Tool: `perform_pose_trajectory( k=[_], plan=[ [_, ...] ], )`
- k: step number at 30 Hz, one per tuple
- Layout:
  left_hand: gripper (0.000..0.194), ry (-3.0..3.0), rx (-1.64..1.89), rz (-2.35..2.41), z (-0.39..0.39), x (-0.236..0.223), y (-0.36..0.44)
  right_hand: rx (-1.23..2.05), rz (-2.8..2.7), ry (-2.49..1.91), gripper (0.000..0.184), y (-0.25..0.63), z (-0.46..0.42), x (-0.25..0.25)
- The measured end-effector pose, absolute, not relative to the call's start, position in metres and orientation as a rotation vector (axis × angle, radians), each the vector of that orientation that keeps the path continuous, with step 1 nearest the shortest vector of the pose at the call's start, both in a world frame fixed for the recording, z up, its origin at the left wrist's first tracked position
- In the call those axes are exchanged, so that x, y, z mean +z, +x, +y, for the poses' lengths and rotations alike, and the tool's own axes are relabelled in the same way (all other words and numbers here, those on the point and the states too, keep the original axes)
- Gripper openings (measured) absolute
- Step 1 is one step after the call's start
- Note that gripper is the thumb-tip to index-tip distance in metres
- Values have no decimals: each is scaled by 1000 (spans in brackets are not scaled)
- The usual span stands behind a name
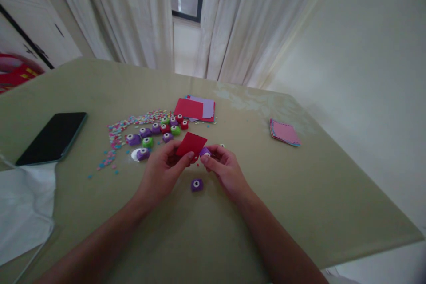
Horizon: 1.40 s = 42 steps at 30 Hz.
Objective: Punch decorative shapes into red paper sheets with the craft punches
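Observation:
My left hand (163,171) pinches a small red sheet of paper (191,143) by its lower edge, just above the table. My right hand (223,167) is closed on a small purple punch (205,151), held against the paper's right edge. Another purple punch (196,184) lies on the table just below and between my hands. A cluster of several purple, green and red punches (156,131) sits beyond my left hand.
Coloured paper bits (115,135) are scattered left of the punches. Red and lilac sheets (196,108) lie further back, a pink paper stack (285,132) to the right. A black phone (53,137) and white cloth (23,204) are at left. Curtains hang behind the olive-green table (299,195).

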<state>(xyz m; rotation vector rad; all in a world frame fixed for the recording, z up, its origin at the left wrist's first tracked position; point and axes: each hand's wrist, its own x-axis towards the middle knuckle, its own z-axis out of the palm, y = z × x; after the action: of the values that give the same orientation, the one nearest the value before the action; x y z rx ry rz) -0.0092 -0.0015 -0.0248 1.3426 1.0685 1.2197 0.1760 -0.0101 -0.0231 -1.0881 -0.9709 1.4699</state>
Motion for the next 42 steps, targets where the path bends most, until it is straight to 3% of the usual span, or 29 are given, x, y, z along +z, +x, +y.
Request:
perform_pose_trajectory(
  k=[17,25,42],
  plan=[
    [26,1464,1194,1072,0,-27,-11,1434,-1030,-1125,42,174,-10,-22],
    [36,1506,1133,1047,-3,-26,-11,1382,-1031,-1118,43,174,-10,-23],
    [28,1526,1104,1044,2,-21,-12,1424,-1129,-1163,47,174,-11,-24]
  ],
)
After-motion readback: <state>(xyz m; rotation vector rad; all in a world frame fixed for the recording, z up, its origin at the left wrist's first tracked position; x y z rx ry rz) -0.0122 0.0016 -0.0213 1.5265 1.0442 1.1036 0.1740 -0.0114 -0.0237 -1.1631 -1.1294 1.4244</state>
